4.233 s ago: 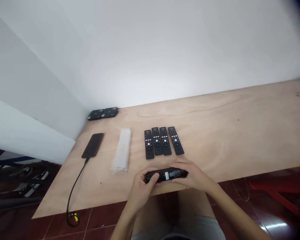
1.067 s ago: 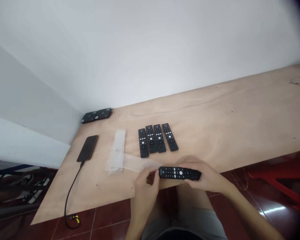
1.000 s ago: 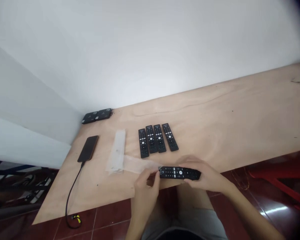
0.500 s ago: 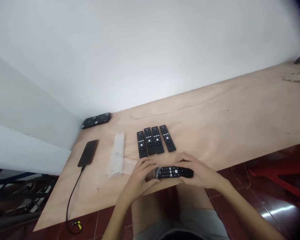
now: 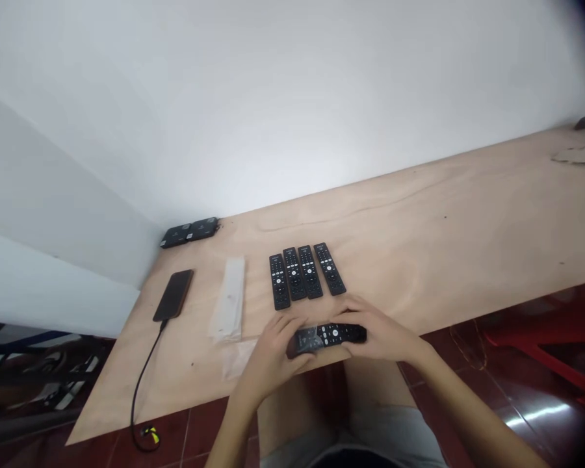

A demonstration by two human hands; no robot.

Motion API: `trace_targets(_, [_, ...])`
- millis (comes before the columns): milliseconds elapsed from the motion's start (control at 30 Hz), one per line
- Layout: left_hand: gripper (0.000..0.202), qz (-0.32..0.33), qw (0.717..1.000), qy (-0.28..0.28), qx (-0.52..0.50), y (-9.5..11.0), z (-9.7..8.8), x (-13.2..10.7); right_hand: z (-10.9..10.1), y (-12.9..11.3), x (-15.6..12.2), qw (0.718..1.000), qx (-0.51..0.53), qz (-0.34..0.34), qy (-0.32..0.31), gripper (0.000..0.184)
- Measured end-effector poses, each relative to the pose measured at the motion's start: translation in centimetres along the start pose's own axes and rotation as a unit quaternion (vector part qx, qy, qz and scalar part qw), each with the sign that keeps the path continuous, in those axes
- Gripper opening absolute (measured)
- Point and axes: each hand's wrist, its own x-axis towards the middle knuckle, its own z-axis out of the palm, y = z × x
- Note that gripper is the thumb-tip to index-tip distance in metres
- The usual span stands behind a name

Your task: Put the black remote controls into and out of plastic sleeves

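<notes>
Holding a remote [image 5: 330,336] flat in both hands, over the near edge of the table [image 5: 419,273], buttons up. Left hand [image 5: 270,357] is clenched round its left end, fingers [image 5: 283,323] curled over clear film [image 5: 305,341] that covers that end. Right hand [image 5: 383,338] grips the bare right end from above. Step in hand looks like getting the film onto the remote; it seems only part way on. Next move likely calls for a steady right-hand hold while the film is worked along the body. Just beyond lie four remotes [image 5: 299,273] side by side. Further left are a plastic sleeve stack [image 5: 228,299], a phone [image 5: 173,296] with cable [image 5: 143,390], and black boxes [image 5: 190,232] in the corner.
</notes>
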Motion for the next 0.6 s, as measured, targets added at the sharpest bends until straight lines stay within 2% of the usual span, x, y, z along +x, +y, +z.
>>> trace_targets(100, [0.069, 0.014, 1.000, 0.006, 0.006, -0.1, 0.2, 0.0, 0.8, -0.3, 0.6, 1.000, 0.006, -0.012, -0.003, 0.068])
trace_targets(267, [0.083, 0.032, 0.999, -0.021, 0.012, 0.6, 0.9, 1.0, 2.0, -1.2, 1.2, 1.000, 0.023, 0.005, -0.013, 0.070])
trace_targets(433, [0.089, -0.012, 0.999, -0.022, 0.036, 0.0, -0.8, -0.4, 0.9, 0.0, -1.3, 0.992, 0.024, 0.092, 0.078, 0.053])
trace_targets(500, [0.084, -0.021, 0.999, -0.020, 0.037, -0.4, -1.2, -1.0, 0.9, 0.5, -2.5, 0.990, 0.019, 0.097, 0.098, 0.050])
trace_targets(600, [0.074, -0.013, 0.999, -0.013, 0.037, -0.6, -0.7, -1.1, 2.0, 0.3, -3.2, 0.988, 0.027, 0.100, 0.118, 0.047])
